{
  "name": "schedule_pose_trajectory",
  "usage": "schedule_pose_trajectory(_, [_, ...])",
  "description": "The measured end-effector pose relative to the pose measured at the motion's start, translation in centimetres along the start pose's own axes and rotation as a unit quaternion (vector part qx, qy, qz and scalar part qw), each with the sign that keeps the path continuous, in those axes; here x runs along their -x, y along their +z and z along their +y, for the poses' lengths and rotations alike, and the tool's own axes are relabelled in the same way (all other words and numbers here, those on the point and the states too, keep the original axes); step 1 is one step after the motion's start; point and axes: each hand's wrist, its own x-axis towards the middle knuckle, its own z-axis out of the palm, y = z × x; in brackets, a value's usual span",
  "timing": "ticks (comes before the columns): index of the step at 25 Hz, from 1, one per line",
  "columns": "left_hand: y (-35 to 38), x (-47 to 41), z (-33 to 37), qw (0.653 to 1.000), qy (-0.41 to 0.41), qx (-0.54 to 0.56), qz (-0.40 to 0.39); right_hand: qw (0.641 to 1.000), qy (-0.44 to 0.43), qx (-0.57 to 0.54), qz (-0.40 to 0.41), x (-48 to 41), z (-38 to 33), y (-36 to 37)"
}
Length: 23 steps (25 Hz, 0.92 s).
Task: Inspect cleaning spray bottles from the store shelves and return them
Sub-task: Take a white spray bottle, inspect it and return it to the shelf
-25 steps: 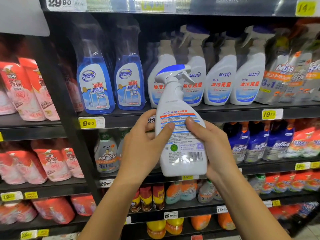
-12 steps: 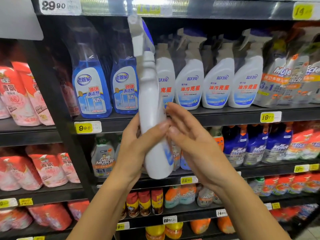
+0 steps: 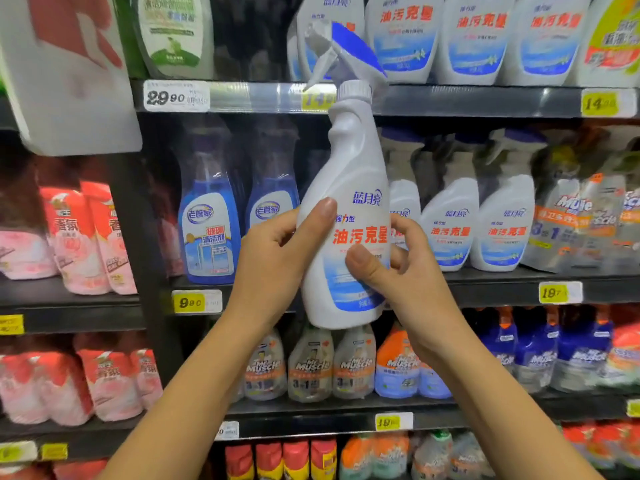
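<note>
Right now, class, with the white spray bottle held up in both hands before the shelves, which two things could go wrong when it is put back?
1. The white spray bottle is tilted, and its spray head stands as high as the upper shelf edge; the head may catch there on the way in.
2. The matching bottles on its shelf stand packed close; a careless push could topple one.

Smooth white plastic spray bottle (image 3: pixel 346 188); glossy printed label (image 3: pixel 360 237); dark matt shelves (image 3: pixel 485 102).
</note>
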Motion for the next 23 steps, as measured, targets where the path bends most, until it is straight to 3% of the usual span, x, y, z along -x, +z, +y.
schedule_pose_trajectory(5, [0.3, -3.4, 1.8, 0.997, 0.07, 0.036, 0.027, 0.996, -0.089, 0.002, 0.016, -4.2, -2.4, 1.1])
schedule_pose_trajectory(11, [-1.1, -10.5, 4.8, 0.991, 0.108, 0.082, -0.018, 0.983, -0.182, 0.016, 0.026, -11.3, -6.0, 2.8])
schedule_pose_trajectory(15, [-1.6, -15.7, 7.3, 0.989, 0.121, 0.087, -0.006, 0.98, -0.195, 0.023, 0.008, -16.7, -8.6, 3.1])
schedule_pose_trajectory(23, [-1.8, -23.1, 9.1, 0.999, 0.04, 0.03, 0.012, 0.981, -0.144, 0.116, 0.057, -24.1, -12.1, 2.0])
